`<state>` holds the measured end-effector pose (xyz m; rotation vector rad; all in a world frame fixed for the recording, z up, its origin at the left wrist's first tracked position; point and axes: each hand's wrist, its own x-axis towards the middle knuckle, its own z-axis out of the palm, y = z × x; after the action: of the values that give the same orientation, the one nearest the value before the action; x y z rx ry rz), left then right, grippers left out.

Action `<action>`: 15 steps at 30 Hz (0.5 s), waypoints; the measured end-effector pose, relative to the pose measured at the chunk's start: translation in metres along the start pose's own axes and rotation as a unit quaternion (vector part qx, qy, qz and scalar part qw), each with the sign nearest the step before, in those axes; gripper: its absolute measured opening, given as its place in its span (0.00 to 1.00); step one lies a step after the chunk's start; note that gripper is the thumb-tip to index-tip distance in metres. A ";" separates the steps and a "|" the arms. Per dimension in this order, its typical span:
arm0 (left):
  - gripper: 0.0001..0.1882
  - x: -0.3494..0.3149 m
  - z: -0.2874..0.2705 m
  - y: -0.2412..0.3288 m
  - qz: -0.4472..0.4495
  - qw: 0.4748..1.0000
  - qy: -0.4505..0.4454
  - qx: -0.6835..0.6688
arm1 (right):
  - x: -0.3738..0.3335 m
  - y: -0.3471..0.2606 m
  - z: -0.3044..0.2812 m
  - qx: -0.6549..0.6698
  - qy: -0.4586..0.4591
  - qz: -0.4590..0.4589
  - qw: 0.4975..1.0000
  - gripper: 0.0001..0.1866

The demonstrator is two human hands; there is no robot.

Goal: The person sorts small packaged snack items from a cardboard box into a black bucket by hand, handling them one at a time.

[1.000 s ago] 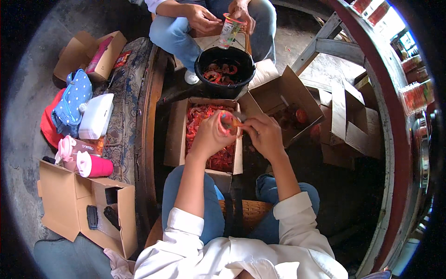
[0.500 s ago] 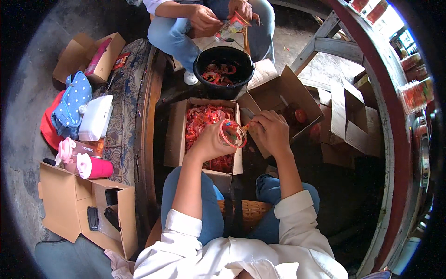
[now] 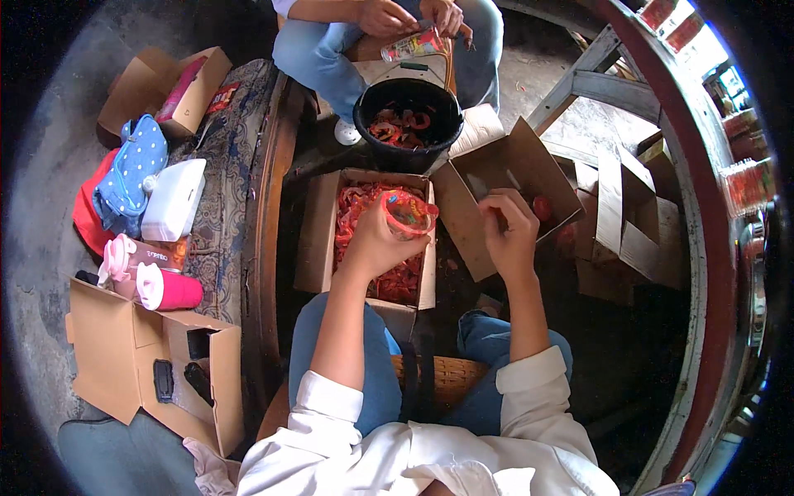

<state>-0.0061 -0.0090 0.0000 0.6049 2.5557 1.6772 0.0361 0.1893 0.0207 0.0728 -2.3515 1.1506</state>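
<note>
My left hand (image 3: 372, 246) is wrapped round a clear plastic cup (image 3: 405, 221) with a red rim, its open top tilted up at me. Beneath it stands a cardboard box (image 3: 428, 283) filled with red plastic scraps (image 3: 350, 200). To the right, apart from the cup, my right hand (image 3: 509, 230) hangs with curled fingers pressed together over the near side of an open cardboard box (image 3: 468, 233). Whatever those fingertips hold, if anything, is hidden. A round red piece (image 3: 542, 208) lies in that box.
Beyond the boxes is a black bucket (image 3: 448, 142) with red scraps inside. Across from me a seated person holds a printed clear cup (image 3: 411, 45). On the left bench lie pink tumblers (image 3: 172, 289) and a white container (image 3: 172, 198). A wooden frame (image 3: 674, 157) rises on the right.
My right hand has moved right, away from the cup's rim, towards the open box. My left hand has raised and tilted the cup slightly. The other person's cup has turned more level.
</note>
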 end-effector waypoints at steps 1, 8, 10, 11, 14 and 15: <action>0.25 0.001 0.001 -0.001 -0.003 1.000 -0.004 -0.014 | -0.001 0.000 -0.001 0.000 0.009 -0.005 1.000 0.08; 0.26 0.003 0.000 0.003 -0.029 0.997 -0.020 -0.067 | -0.002 -0.005 0.001 -0.131 -0.015 -0.193 0.972 0.09; 0.26 0.003 -0.002 0.009 -0.005 0.998 0.002 -0.055 | -0.001 -0.007 0.000 -0.133 0.021 -0.190 0.973 0.09; 0.26 0.004 -0.002 0.011 0.007 0.999 0.013 -0.049 | 0.000 -0.007 -0.001 -0.134 0.039 -0.188 0.972 0.09; 0.27 0.004 -0.002 0.012 0.007 0.997 0.018 -0.074 | 0.000 -0.004 -0.005 -0.163 0.035 -0.158 0.973 0.10; 0.27 0.004 -0.003 0.011 0.015 0.998 0.021 -0.065 | 0.000 -0.006 -0.005 -0.167 0.027 -0.172 0.970 0.10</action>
<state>-0.0070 -0.0065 0.0123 0.6082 2.4511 1.8666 0.0396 0.1889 0.0275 0.3121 -2.3318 0.5768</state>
